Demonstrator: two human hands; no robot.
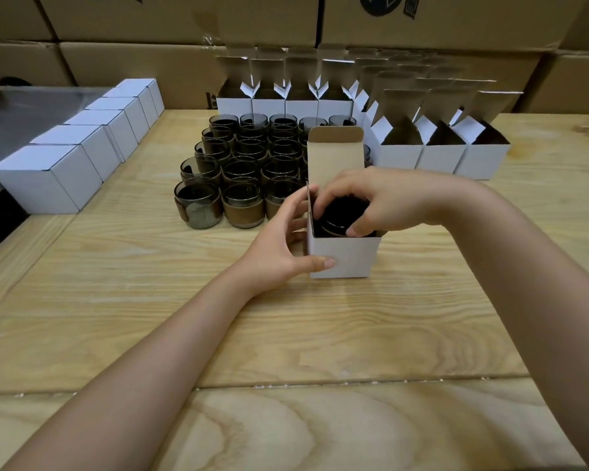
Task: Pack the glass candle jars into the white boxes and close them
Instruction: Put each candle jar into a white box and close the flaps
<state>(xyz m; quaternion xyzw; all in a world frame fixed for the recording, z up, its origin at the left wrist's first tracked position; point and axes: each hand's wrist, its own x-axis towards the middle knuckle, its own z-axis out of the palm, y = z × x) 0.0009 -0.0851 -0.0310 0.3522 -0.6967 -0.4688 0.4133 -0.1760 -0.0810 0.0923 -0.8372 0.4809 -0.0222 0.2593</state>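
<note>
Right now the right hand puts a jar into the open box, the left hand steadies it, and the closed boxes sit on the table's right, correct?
No: the head view shows the closed white boxes on the left of the table; the rest is right.

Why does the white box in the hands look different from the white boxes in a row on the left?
The white cardboard box gripped by the left hand is open, its brown flap standing up; the white cardboard boxes in the left row are closed flat. The open box shows a dark glass jar, held by the right hand; the row boxes hide their insides. Both kinds are white and square-sided.
</note>
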